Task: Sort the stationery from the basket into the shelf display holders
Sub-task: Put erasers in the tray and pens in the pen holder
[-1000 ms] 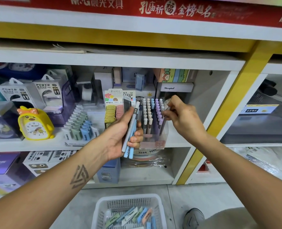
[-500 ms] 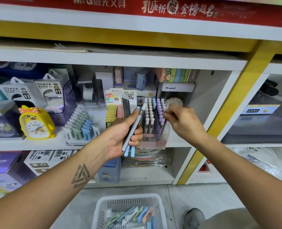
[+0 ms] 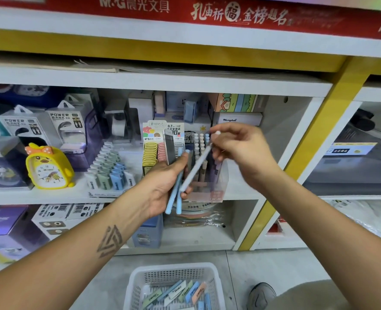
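My left hand (image 3: 162, 184) is shut on two light blue pens (image 3: 173, 193) in front of the middle shelf. My right hand (image 3: 241, 151) pinches the upper end of a white pen (image 3: 196, 166) that slants down to the left hand. Whether the left fingers still touch its lower tip I cannot tell. Behind the hands stands a clear pen display holder (image 3: 216, 186) with upright pastel pens (image 3: 201, 142). A white basket (image 3: 140, 285) on the floor below holds several pastel erasers (image 3: 178, 291).
On the shelf are an eraser display (image 3: 109, 168), a lead-refill rack (image 3: 150, 153), a yellow duck clock (image 3: 48, 166) and power bank boxes (image 3: 66, 124). A yellow post (image 3: 314, 142) divides the shelf bays. My shoe (image 3: 261, 296) is beside the basket.
My right hand left the display holder's pens, moved up and took the top of the white pen from the left hand's bundle, pulling it up and to the right.
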